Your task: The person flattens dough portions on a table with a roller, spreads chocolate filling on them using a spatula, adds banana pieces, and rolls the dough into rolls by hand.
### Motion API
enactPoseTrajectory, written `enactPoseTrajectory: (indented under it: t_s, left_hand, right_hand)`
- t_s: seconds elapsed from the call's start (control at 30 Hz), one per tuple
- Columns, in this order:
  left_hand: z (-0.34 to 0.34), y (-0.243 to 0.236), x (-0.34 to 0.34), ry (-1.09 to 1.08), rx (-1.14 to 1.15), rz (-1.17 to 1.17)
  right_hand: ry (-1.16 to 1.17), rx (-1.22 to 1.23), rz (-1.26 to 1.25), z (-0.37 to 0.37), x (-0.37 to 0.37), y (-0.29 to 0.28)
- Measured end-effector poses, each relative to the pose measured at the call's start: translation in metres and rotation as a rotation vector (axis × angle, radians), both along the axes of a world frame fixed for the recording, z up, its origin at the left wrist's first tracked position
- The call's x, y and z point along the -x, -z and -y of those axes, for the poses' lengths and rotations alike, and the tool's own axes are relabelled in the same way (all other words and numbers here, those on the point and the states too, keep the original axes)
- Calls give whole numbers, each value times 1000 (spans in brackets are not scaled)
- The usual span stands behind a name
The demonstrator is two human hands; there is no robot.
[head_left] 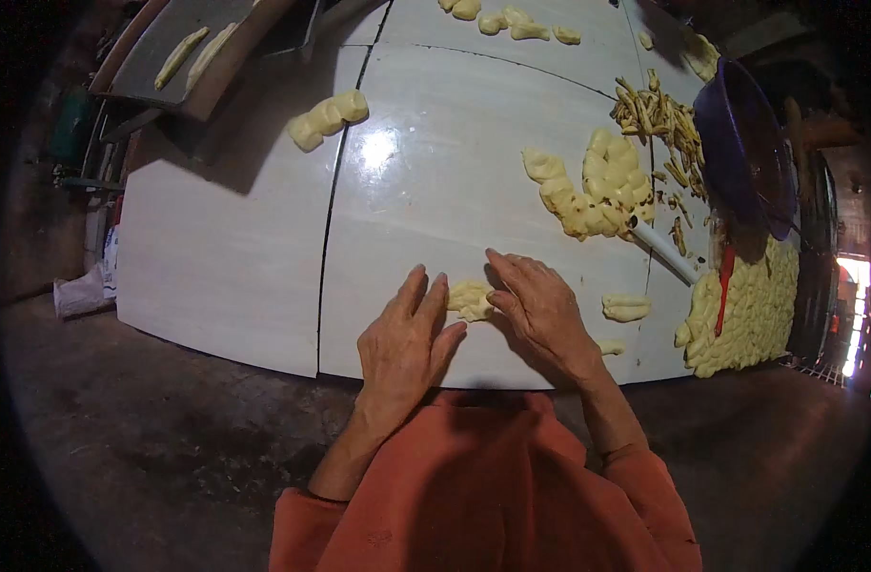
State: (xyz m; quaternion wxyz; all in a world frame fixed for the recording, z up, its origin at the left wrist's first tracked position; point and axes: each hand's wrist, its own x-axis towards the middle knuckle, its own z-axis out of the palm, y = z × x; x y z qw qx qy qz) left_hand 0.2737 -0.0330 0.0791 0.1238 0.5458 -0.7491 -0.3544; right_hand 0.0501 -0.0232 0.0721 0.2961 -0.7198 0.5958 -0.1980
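Observation:
A small, flattened piece of pale yellow dough point(469, 298) lies on the white table close to its front edge, between my two hands. My left hand point(395, 341) is beside its left end, fingers stretched out and thumb pointing toward the dough. My right hand point(542, 313) is at the right end, with its fingers extended and its thumb touching the dough. To the right of my right hand lies a short dough roll point(626, 307). A smaller dough strip point(610, 347) lies nearer the edge, partly hidden by my right wrist.
Right of centre are dough lumps point(614, 172), a white stick-like tool point(666, 252) and a heap of thin yellowish strips point(666, 122). Beyond stand a purple basin point(745, 143) and a large dough mass point(755, 310) with a red-handled tool point(725, 286). Rolled dough point(328, 118) and a tray point(159, 43) are at left.

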Motion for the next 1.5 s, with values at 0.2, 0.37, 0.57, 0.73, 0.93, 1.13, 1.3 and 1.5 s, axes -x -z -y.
enactPoseTrajectory:
  t_s: [0.2,0.37,0.57,0.73,0.93,1.13,1.3,1.5]
  left_hand:
    - [-23,55,-4,393,316,131]
    - [-20,50,-10,458,337,246]
    - [-43,61,10,488,318,137]
    - [-52,49,1,468,333,267]
    - [-76,46,22,364,279,287]
    - [-85,36,14,246,460,134]
    - [-76,44,2,10,666,-42]
    - [-39,53,24,-31,390,300]
  right_hand:
    - [-238,128,-361,-50,-8,44]
    - [-208,48,-456,-58,4,43]
    - [-150,58,-371,-57,4,39]
    - [-34,149,-45,-38,42,19]
    - [445,325,-680,-49,226,26]
    - [325,306,-433,-58,229,10]
    - [-76,395,-190,-37,108,-6]
    - [-267,253,-200,-16,19,30]
